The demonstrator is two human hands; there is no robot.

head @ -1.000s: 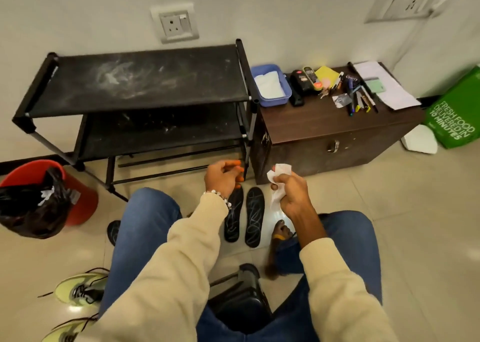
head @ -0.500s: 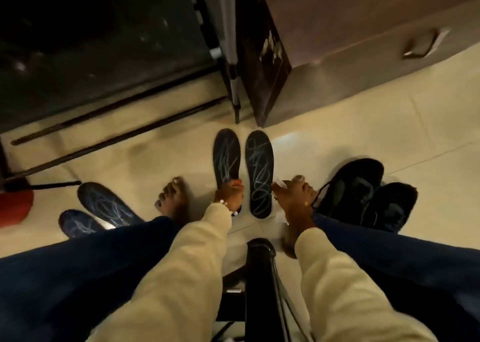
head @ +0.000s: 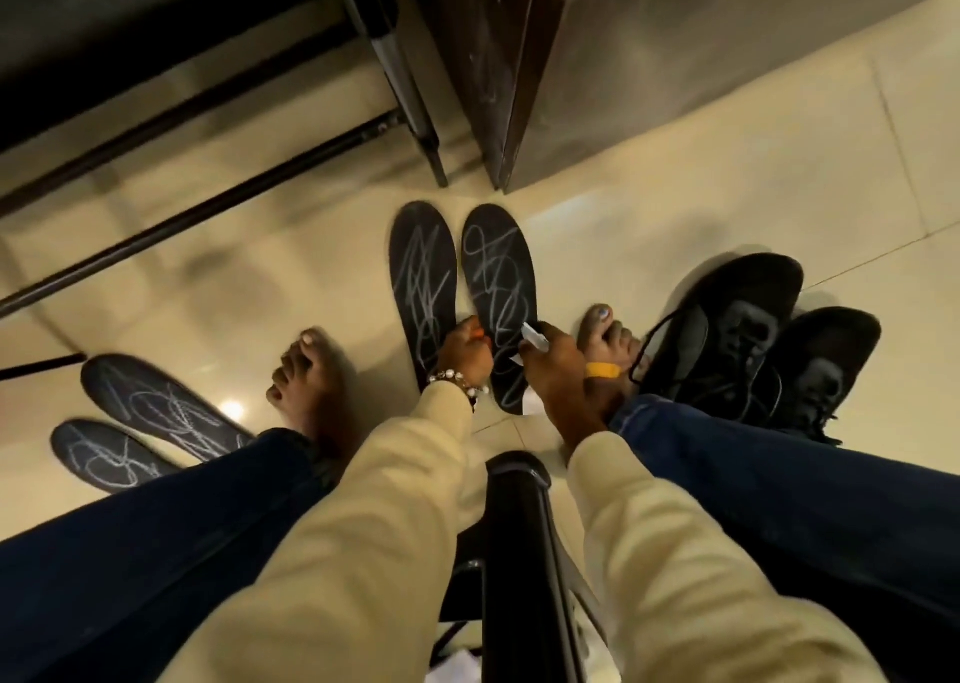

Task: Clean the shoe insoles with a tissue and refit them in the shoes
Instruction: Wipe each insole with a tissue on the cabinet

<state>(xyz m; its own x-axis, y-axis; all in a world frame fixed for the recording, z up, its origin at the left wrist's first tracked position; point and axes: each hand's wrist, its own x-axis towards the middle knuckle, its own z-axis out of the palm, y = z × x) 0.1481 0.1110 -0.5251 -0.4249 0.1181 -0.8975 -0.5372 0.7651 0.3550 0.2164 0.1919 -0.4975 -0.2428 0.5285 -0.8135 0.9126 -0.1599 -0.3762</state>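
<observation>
reaching down to the floor, the left hand [head: 465,351] touches the two dark insoles [head: 426,277] lying side by side (whether it actually grips one, i cannot tell). the right hand [head: 550,357] pinches a white tissue [head: 535,337] at the right insole's [head: 501,287] edge. black shoes [head: 737,329] sit just right.

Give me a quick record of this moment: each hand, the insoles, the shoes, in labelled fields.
left hand: left hand down at the rear ends of the two middle insoles, grip unclear
right hand: right hand pinches a white tissue
middle insoles: left insole and right insole flat on the floor, side by side, chalk-like scribbles
spare insoles: second pair at the left, partly hidden by a leg
shoes: black pair on the right
</observation>
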